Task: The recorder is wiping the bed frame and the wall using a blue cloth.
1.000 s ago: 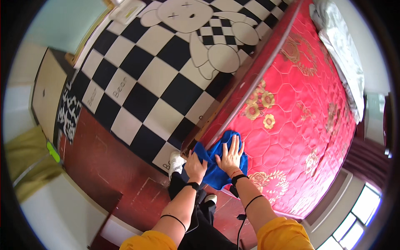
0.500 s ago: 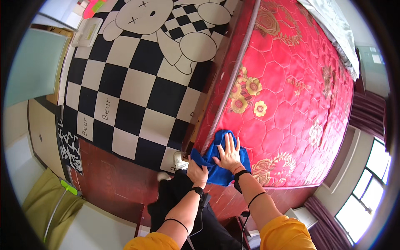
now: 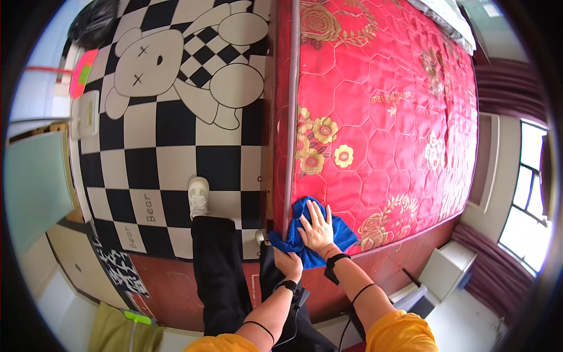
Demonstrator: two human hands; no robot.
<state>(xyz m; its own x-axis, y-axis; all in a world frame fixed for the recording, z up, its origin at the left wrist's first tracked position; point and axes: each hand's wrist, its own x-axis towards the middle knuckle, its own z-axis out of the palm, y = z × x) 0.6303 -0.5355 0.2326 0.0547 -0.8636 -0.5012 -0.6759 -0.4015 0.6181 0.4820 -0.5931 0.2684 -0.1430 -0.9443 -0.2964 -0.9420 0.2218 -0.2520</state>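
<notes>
A blue cloth (image 3: pixel 340 236) is draped over the near corner of a red quilted mattress (image 3: pixel 363 158) with gold flowers. Its left part hangs past the grey piped edge. My right hand (image 3: pixel 318 230) lies flat on the cloth, fingers stretched out, pressing it against the mattress top. Below and to the left, my left hand (image 3: pixel 288 264) has closed on the cloth's lower left part at the corner; its fingertips are partly hidden by the fabric.
Left of the mattress lies a black-and-white checked rug (image 3: pixel 176 167) with a bear print. My white shoe (image 3: pixel 199 196) stands on it. A wooden bed side (image 3: pixel 270 176) runs along the mattress. A white cabinet (image 3: pixel 448 268) stands at the lower right, a black bag (image 3: pixel 94 26) at the far left.
My view has turned, so the mattress edge now runs nearly straight up. One foot has stepped forward onto the rug. Both hands remain on the cloth at the corner.
</notes>
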